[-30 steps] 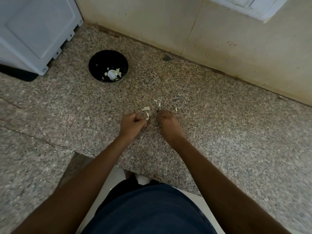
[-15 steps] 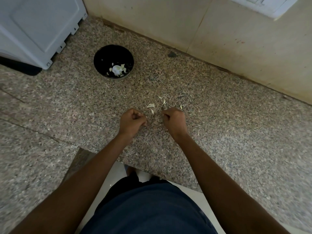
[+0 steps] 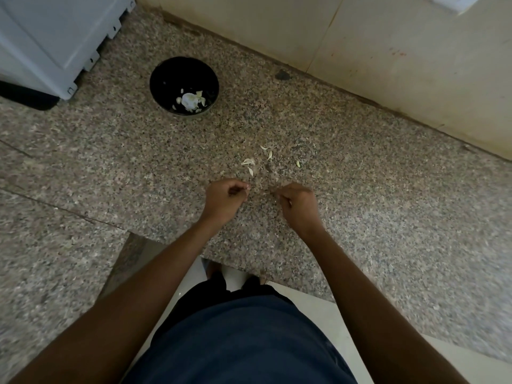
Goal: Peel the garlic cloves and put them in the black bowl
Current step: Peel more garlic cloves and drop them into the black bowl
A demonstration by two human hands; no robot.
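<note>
- left hand (image 3: 225,199) and right hand (image 3: 297,203): fingers curled, apart, over tabletop (image 3: 360,189); anything pinched too small to tell
- black bowl (image 3: 166,79) holds garlic (image 3: 189,100)
- peel scraps (image 3: 249,162) just beyond hands

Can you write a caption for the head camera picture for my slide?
Two hands, left hand and right hand, work above pale garlic peel scraps on speckled granite counter, round black bowl nearby.

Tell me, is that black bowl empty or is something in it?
Not empty. The black bowl stands upright on the counter and holds a small pale heap of garlic at its bottom; most of its inside is bare.
</note>
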